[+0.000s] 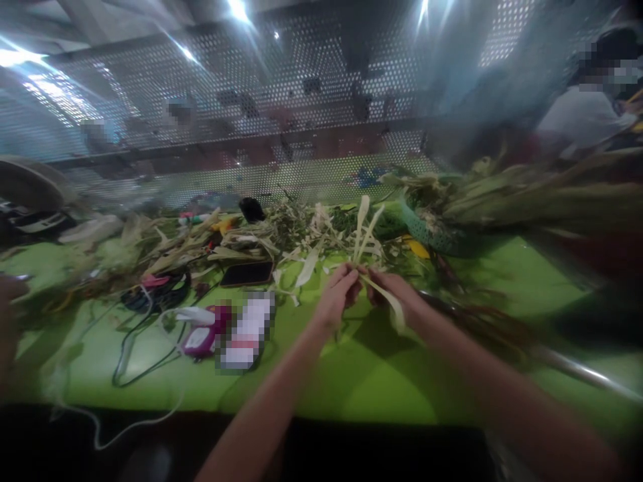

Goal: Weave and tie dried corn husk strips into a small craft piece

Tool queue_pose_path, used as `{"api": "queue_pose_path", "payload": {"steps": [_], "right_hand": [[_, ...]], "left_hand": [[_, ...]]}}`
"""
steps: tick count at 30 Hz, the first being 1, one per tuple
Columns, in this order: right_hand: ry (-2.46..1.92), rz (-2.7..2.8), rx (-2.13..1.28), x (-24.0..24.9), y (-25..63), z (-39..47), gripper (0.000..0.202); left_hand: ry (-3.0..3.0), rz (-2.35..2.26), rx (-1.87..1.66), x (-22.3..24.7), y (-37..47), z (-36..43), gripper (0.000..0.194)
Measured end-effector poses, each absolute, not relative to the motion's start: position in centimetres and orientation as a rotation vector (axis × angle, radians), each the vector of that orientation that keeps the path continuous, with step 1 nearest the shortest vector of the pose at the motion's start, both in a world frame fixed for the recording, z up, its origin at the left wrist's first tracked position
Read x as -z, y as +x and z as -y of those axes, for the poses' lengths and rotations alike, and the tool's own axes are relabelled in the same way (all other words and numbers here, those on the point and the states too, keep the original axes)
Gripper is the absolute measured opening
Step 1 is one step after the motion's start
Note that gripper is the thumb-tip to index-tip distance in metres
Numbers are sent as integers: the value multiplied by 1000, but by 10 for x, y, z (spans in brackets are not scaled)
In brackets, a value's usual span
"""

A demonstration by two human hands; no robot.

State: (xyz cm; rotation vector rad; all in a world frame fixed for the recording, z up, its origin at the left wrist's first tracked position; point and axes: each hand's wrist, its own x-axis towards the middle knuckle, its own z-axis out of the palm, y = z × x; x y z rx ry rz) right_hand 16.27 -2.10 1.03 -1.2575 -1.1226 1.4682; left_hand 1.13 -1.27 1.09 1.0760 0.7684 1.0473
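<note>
Over the green table, my left hand and my right hand are close together, both closed on pale strips of dried corn husk. Two strips stick up above the fingers, and another strip curves down to the right across my right hand. The fingertips meet where the strips come together, so the exact grip is partly hidden. Just beyond my hands, loose husk pieces lie scattered.
A heap of dried husks spreads along the back. At right stands a green basket of husks. Left are a dark phone, a lit phone, a magenta device and cables. A perforated metal screen rises behind; a person is at right.
</note>
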Motion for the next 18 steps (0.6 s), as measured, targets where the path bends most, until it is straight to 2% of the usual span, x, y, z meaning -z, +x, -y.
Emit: {"api": "queue_pose_path", "payload": {"steps": [2, 6, 11, 18], "right_hand": [[-1303, 1237, -1275, -17, 166, 23, 58], [-1217, 1327, -845, -27, 175, 23, 36], [-1150, 1363, -794, -29, 177, 25, 24], [-969, 1739, -545, -28, 166, 38, 5]], "left_hand": [[1153, -849, -1056, -11, 9, 10, 25], [1482, -943, -1067, -10, 10, 9, 18], [1705, -926, -997, -7, 20, 17, 17], [1284, -809, -1112, 1, 21, 16, 16]]}}
